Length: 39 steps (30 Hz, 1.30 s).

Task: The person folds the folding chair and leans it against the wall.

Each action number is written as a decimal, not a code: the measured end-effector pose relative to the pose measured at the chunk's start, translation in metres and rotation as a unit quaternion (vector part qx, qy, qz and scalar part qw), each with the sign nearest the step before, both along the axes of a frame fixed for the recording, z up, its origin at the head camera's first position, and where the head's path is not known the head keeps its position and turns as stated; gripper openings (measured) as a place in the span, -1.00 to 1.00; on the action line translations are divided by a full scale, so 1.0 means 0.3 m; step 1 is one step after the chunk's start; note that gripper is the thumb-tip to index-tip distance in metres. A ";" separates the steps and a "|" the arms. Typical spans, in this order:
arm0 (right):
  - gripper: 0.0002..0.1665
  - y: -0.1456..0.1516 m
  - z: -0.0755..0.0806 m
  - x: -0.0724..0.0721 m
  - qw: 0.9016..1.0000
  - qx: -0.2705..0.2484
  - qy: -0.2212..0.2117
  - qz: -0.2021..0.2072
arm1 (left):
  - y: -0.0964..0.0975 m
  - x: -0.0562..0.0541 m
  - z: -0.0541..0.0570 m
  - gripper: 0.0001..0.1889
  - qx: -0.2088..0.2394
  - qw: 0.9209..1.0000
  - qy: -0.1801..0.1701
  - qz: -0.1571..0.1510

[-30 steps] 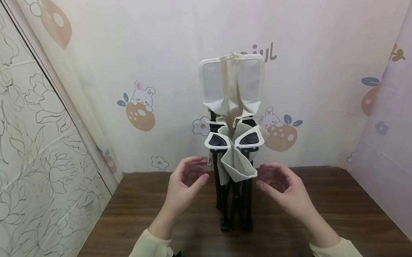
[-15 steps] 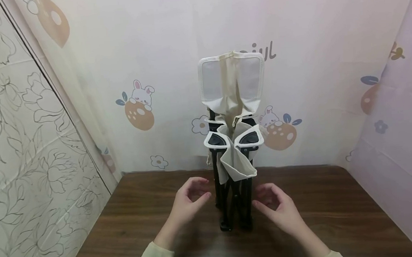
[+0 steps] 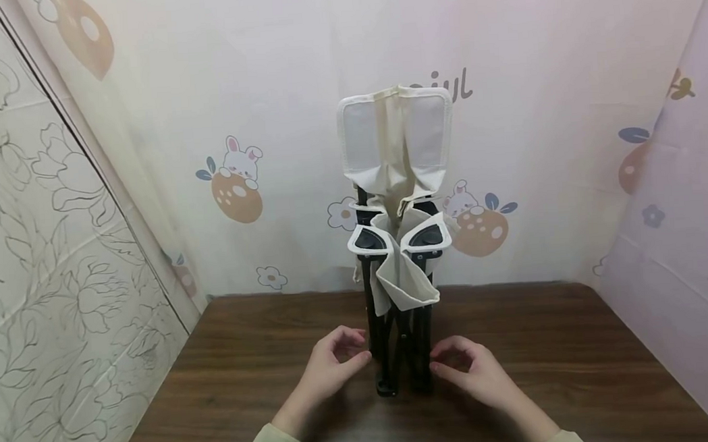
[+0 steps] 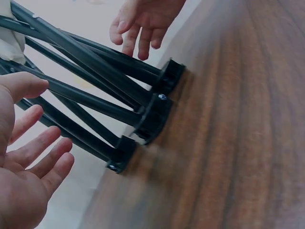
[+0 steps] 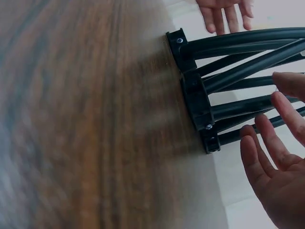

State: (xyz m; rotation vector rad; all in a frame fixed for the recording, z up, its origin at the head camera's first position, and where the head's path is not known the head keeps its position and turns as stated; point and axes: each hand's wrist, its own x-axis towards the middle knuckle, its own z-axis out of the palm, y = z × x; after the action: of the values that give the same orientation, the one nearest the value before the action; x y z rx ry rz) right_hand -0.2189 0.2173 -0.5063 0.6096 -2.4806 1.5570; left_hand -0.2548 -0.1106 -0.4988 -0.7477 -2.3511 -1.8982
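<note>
A folded camping chair (image 3: 399, 245) stands upright on the wooden table, its cream fabric bunched at the top and its black tube legs (image 4: 90, 71) gathered close together below. To the left of the legs is my left hand (image 3: 332, 365), fingers loosely bent, holding nothing. On the other side my right hand (image 3: 469, 369) is close to the lower legs, also with relaxed fingers. Both wrist views show gaps between most fingers and the tubes; whether a fingertip touches is hard to tell. Black plastic feet (image 5: 195, 95) join the leg ends at the tabletop.
The brown wooden table (image 3: 263, 328) extends to both sides of the chair. Close behind it hangs a pale printed curtain (image 3: 299, 116). Another curtain with floral line drawings (image 3: 46, 267) closes the left side, and a pale one (image 3: 683, 228) the right.
Both hands have moved down along the chair, from beside the lower fabric to beside the lower legs. The chair has stayed in place.
</note>
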 end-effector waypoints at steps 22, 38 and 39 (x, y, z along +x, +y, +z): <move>-0.81 0.050 -0.064 -0.022 0.987 0.011 -0.119 0.108 | 0.030 0.007 -0.123 -0.80 -0.092 0.994 -0.002 -0.053; -0.88 0.034 -0.100 -0.022 0.994 0.042 -0.079 0.069 | 0.012 -0.005 -0.164 -0.85 -0.131 0.987 0.021 -0.094; -0.88 0.034 -0.100 -0.022 0.994 0.043 -0.076 0.072 | 0.012 -0.006 -0.166 -0.85 -0.134 0.986 0.022 -0.095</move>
State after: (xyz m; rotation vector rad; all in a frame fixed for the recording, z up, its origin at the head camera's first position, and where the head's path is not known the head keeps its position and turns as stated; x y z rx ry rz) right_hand -0.2256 0.2276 -0.5363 0.7218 -2.6820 1.6101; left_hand -0.2567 -0.1069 -0.5485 -1.0587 -2.6228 -1.6219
